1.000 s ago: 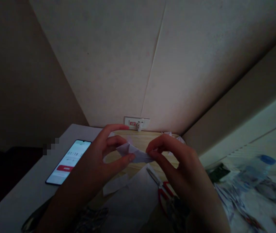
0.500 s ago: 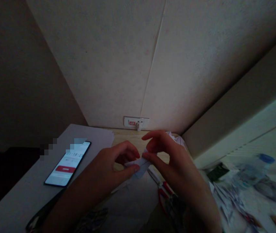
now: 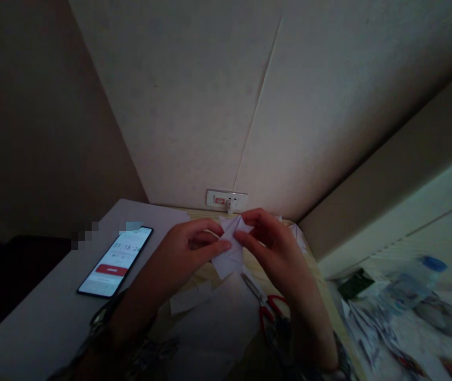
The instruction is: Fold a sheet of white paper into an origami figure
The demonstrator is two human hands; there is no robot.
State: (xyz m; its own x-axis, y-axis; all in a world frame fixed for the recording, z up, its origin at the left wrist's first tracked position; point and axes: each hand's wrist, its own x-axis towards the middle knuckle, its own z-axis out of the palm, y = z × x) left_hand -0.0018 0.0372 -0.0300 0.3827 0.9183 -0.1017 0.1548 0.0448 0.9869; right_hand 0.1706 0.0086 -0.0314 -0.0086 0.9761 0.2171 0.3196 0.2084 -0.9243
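Note:
Between my two hands is a small piece of folded white paper (image 3: 228, 256), with creases and pointed corners showing. My left hand (image 3: 192, 246) pinches its left side, the thumb lying on the front. On the right edge, my right hand (image 3: 271, 243) grips it between thumb and fingers. The paper is held up above the table, tilted toward me. Just below it lie red-handled scissors (image 3: 268, 309), blades pointing away from me and partly open. White paper sheets (image 3: 210, 330) lie under my hands, a smaller strip (image 3: 190, 298) among them.
A lit phone (image 3: 115, 262) showing a timer rests on a stack of white paper (image 3: 43, 317) at left. A wall socket (image 3: 226, 199) with a plug is behind. More folded paper (image 3: 299, 238) sits at the back right corner. Lower right are a blue-capped bottle (image 3: 412, 286) and paper scraps (image 3: 369, 333).
Both hands have turned the folded paper up, so its creased face now shows more fully. The view has shifted slightly, and more of the scissors and the paper strip is visible.

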